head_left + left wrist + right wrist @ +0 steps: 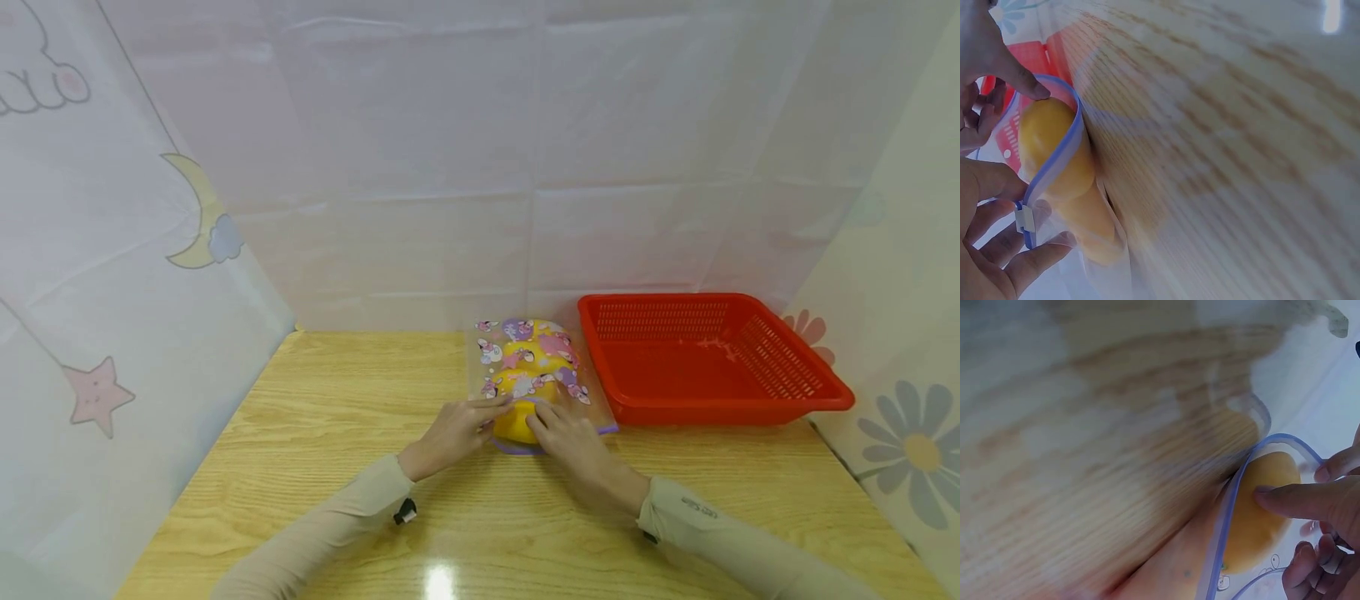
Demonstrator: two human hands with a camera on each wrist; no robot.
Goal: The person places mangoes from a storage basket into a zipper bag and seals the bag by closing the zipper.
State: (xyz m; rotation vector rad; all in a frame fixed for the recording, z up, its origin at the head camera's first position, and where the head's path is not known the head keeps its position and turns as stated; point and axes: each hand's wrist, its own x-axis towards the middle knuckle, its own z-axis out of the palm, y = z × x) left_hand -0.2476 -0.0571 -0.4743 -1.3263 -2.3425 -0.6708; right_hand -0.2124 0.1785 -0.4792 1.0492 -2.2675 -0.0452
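A clear zip bag point(491, 352) with pink and purple cartoon prints lies on the table, its purple-edged mouth spread toward me. Inside it are several rounded yellow-orange things point(516, 425), smooth like fruit; the nearest one shows at the opening. My left hand point(452, 433) pinches the mouth's edge on the left, its fingers around a white slider point(1024, 219) in the left wrist view. On the other side my right hand point(573, 442) holds the bag's edge, with the thumb point(1297, 499) inside the mouth against the nearest yellow thing and the fingers outside.
A red plastic basket point(720, 413) with slotted sides stands right of the bag, close to its edge. Printed cloth walls point(420, 250) enclose the wooden table point(337, 392) at the back and both sides.
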